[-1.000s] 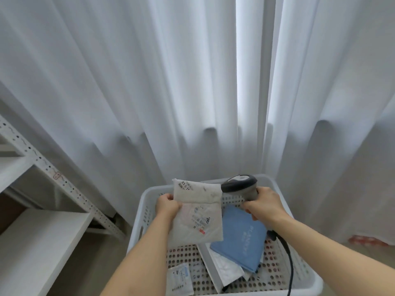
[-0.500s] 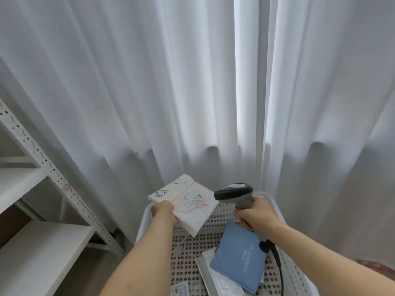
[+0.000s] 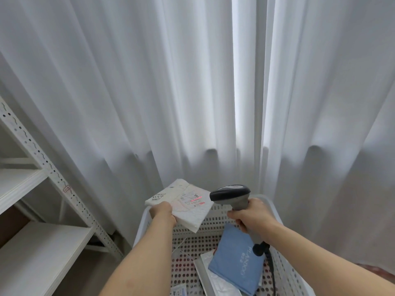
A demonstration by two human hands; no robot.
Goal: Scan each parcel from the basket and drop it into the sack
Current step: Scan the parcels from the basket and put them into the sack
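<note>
Head view, white basket holding blue parcel, left grip pinching white parcel, right grip clasping scanner

Operator's body: two bare forearms and hands in head view.

Left hand and right hand ungloved; no rings, watch or wristband seen. Both forearms uncovered to the frame edge, no sleeve visible. Fingernails mostly hidden.

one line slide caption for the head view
Left hand holds a white parcel under the scanner gripped by the right hand, above the basket.
</note>
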